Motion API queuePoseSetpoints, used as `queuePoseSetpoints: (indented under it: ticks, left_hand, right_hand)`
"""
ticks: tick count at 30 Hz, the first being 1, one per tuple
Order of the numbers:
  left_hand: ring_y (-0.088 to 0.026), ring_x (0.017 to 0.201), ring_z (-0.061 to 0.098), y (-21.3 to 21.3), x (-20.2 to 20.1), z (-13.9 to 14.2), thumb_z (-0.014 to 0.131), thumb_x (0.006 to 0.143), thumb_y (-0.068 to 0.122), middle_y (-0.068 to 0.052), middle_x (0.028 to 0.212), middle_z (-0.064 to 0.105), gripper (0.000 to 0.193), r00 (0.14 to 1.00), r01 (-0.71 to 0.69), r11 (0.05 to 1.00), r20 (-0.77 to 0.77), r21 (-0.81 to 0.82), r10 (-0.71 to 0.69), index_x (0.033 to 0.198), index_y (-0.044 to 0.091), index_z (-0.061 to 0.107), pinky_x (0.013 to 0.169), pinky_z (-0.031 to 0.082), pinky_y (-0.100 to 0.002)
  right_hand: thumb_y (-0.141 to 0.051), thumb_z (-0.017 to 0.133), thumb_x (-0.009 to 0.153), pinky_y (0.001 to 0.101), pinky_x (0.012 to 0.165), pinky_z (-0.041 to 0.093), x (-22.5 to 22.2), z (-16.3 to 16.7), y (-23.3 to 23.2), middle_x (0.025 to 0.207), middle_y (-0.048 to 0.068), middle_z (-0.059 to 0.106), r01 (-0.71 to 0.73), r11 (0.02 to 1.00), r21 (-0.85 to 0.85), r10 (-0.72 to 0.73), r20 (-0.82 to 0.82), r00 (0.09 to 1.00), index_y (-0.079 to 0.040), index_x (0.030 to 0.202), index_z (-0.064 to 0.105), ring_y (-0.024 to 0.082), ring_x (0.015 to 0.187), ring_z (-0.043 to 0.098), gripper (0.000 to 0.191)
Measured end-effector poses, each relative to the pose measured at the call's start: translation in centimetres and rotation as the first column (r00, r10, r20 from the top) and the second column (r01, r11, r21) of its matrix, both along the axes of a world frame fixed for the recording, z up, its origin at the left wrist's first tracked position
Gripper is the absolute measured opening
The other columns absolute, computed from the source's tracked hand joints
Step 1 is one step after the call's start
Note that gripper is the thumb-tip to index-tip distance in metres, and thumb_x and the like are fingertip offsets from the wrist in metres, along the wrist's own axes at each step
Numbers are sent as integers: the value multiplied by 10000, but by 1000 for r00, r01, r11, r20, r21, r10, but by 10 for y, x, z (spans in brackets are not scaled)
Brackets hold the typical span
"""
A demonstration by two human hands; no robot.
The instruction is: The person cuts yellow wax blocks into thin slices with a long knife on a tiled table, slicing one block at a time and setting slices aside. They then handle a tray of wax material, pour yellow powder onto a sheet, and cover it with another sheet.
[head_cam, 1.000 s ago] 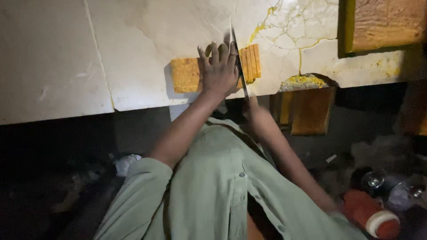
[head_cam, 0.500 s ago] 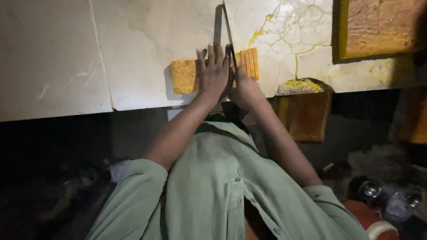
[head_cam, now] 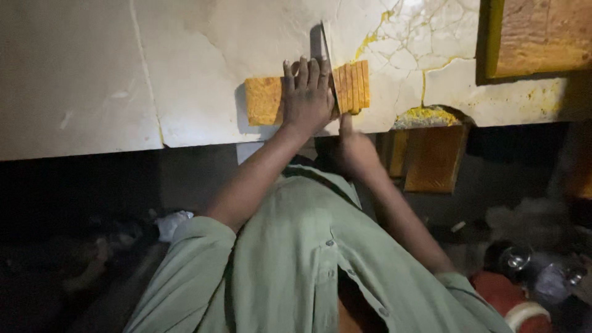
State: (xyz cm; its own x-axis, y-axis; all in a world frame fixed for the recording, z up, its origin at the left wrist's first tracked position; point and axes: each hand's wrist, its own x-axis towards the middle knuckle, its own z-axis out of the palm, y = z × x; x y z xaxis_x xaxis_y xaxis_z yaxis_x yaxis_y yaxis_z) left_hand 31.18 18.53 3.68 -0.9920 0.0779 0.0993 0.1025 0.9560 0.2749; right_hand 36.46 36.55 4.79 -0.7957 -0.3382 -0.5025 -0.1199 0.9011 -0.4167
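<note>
Now | L hand flat, fingers spread on slab | R hand fist-gripping knife, drawn back toward me vs 0.5 s ago | blade at slices, cut underway.

Left hand is laid flat, palm down, fingers stretched forward and kept close together, forearm angled up from the lower left. Right hand is curled shut lower down, thumb pointed forward, arm bent back.

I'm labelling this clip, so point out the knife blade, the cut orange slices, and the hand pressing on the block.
knife blade [head_cam: 325, 46], head view, on the flat of the blade.
cut orange slices [head_cam: 353, 86], head view, middle of the stack.
left hand [head_cam: 306, 98], head view, back of the hand.
</note>
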Motion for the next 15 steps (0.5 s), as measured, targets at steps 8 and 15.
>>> queuePoseSetpoints:
  ticks: [8, 15]
  left_hand:
    - [-475, 1473, 308, -7, 3, 10, 538, 966, 358, -242, 1495, 456, 684, 997, 19, 999, 74, -36, -16, 1534, 4, 402, 1163, 68, -783]
    - [-466, 1429, 352, -8, 4, 0, 520, 978, 365, -260, 1455, 473, 701, 999, 17, 999, 43, -50, -15, 1545, -29, 396, 1157, 98, -788]
  right_hand:
    - [-39, 654, 870, 566, 790, 533, -3, 72, -24, 1054, 350, 679, 63, 998, -26, -62, 39, 997, 10, 1442, 367, 528, 962, 663, 642]
    - [-97, 701, 850, 551, 786, 546, 69, 16, 32, 1000, 366, 673, -40, 999, -4, 40, 88, 995, 69, 1573, 177, 539, 922, 662, 908]
